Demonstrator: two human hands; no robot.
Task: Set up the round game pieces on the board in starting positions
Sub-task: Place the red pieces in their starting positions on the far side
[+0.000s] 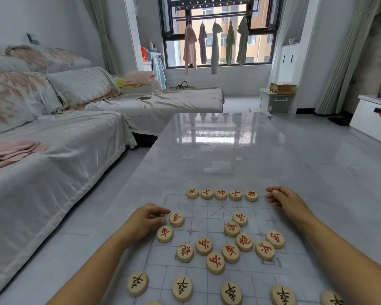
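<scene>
The board (209,214) lies between the two hands, with a back row of five red pieces (221,194) already lined up along its far edge. The left hand (149,219) is held loosely curled with nothing clasped in it. Its forefinger and thumb are brought up to the nearest red piece (176,219), just to its right; actual contact cannot be made out. A second loose piece (164,234) is found just below that thumb.

The right hand (283,199) is set just beyond the right end of the back row, fingers bent under. Whether a piece is pinched there cannot be told.

The coming move is judged to turn on this: the empty corner points left of the row lie ahead and slightly right of the left hand, so that side is best served by the left hand. Being round, the pieces offer no long axis to be aligned. The remaining red pieces (231,252) are scattered between the forearms, nearer the right.
</scene>
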